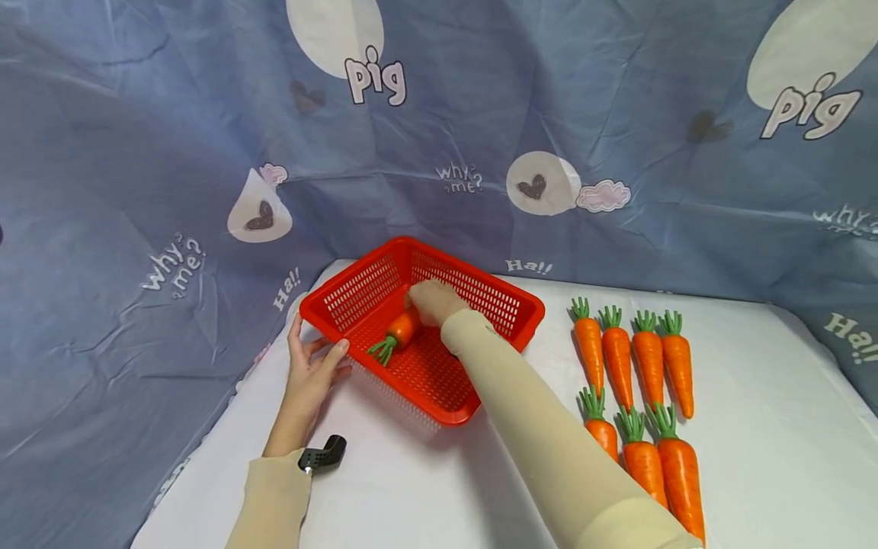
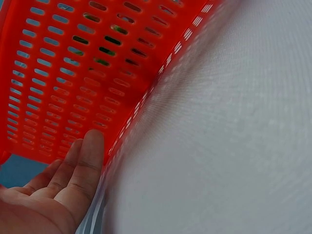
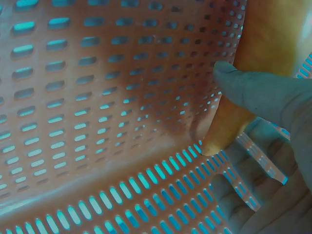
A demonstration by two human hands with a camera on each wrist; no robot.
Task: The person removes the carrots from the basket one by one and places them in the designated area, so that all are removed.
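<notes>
A red perforated plastic basket (image 1: 439, 404) sits on the white table. Inside it lies an orange carrot (image 1: 403, 328) with a green top pointing toward the near left wall. My right hand (image 1: 434, 301) reaches into the basket and grips the carrot's tip end; in the right wrist view the thumb (image 3: 258, 90) lies on the carrot (image 3: 270, 44), with fingers on its other side. At the basket's left corner, my left hand (image 1: 312, 374) touches the outside, its fingers fairly straight against the wall in the left wrist view (image 2: 63, 187).
To the right of the basket, several carrots (image 1: 648, 354) lie in two rows, green tops pointing away from me. A blue printed cloth (image 1: 439, 137) hangs behind and to the left of the table. My right forearm (image 1: 542, 435) crosses the table's front.
</notes>
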